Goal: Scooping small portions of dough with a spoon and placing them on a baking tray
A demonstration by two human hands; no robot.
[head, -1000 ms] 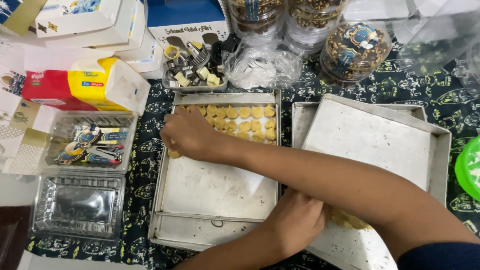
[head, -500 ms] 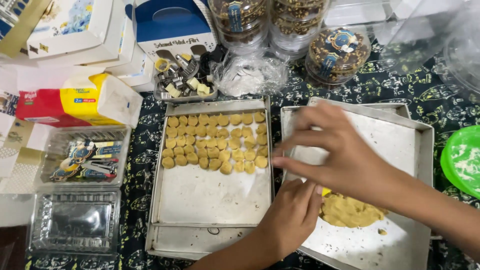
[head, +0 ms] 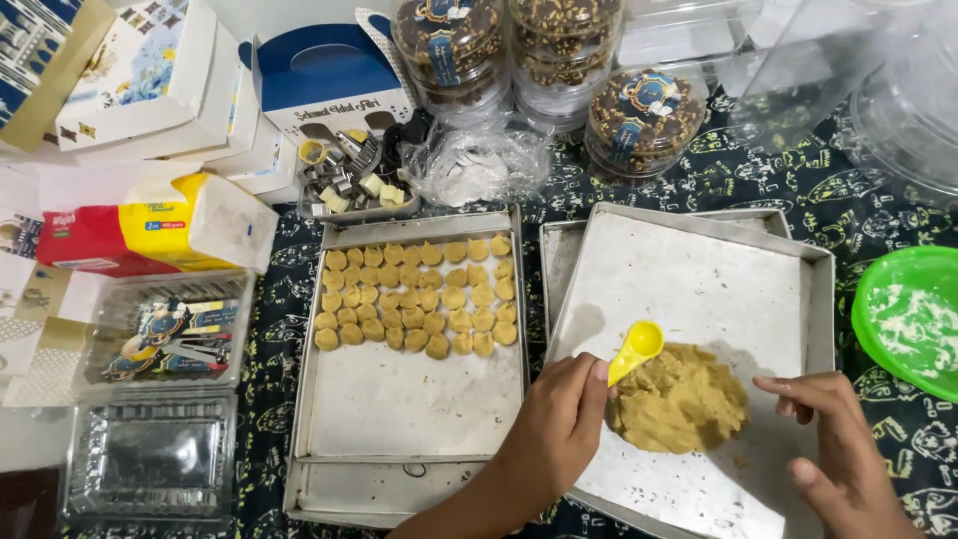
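Head view: your left hand (head: 554,429) pinches the handle of a yellow measuring spoon (head: 635,350), fingers closed around it, with the bowl raised just above the dough mound (head: 681,397). Your right hand (head: 836,439) is loosely spread and holds nothing; it hovers near the right edge of the mound, and you cannot tell whether the fingertips touch the dough. The mound lies in the lower middle of the right baking tray (head: 699,269), on its floured surface. The left baking tray (head: 399,399) holds rows of small round dough pieces (head: 419,297) across its upper half. A green bowl (head: 903,309) at the right edge contains white flour. Behind the trays, three lidded clear jars (head: 639,120) are filled with dark cookies. A small clear tub (head: 344,185) holds metal cutters. At far left, one clear plastic box (head: 165,334) holds printed labels.
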